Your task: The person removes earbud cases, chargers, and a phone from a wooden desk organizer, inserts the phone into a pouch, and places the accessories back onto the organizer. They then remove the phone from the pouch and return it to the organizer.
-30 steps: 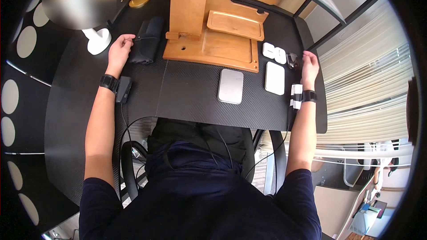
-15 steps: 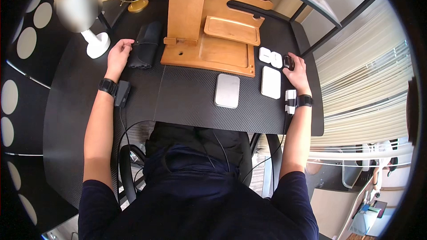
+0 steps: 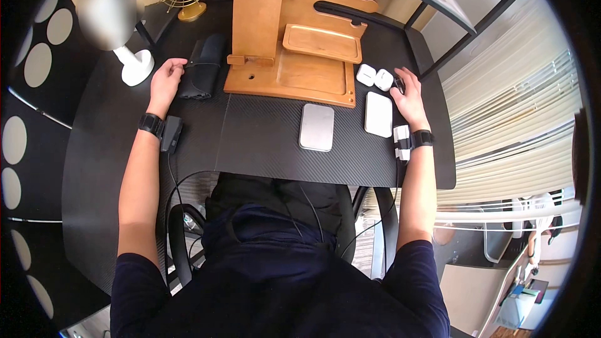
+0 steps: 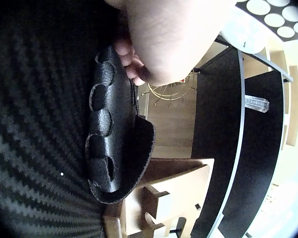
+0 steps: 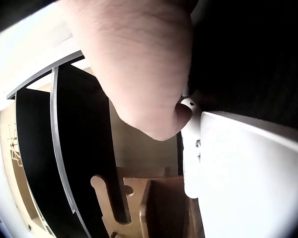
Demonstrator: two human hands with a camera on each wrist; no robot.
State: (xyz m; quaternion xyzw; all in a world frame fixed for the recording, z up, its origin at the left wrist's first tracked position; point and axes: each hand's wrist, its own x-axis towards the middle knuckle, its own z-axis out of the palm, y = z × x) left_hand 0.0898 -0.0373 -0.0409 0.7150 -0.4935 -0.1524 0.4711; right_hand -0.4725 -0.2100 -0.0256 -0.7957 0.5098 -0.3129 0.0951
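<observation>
In the head view my left hand (image 3: 166, 84) rests at the left side of a rolled black pouch (image 3: 201, 75), fingers loosely bent. The left wrist view shows its fingertips against the far end of the pouch (image 4: 116, 119). At the right, my right hand (image 3: 410, 101) has thumb and fingers around a small dark glossy object (image 3: 399, 84), largely covered. Beside it lie two small white cases (image 3: 366, 75), with a white rectangular box (image 3: 379, 114) nearer me. In the right wrist view the dark object is hidden behind the hand (image 5: 144, 74).
A wooden stand with trays (image 3: 288, 81) is at the back middle of the black desk (image 3: 263, 144). A silver tin (image 3: 317, 127) lies in front of it. A white lamp base (image 3: 137, 67) and gold wire ornament (image 3: 191, 11) are back left; a black shelf frame rises behind.
My right hand has come inward from the desk's right side and closed its fingers around the small dark object. The left hand has stayed by the pouch. The head view has shifted slightly.
</observation>
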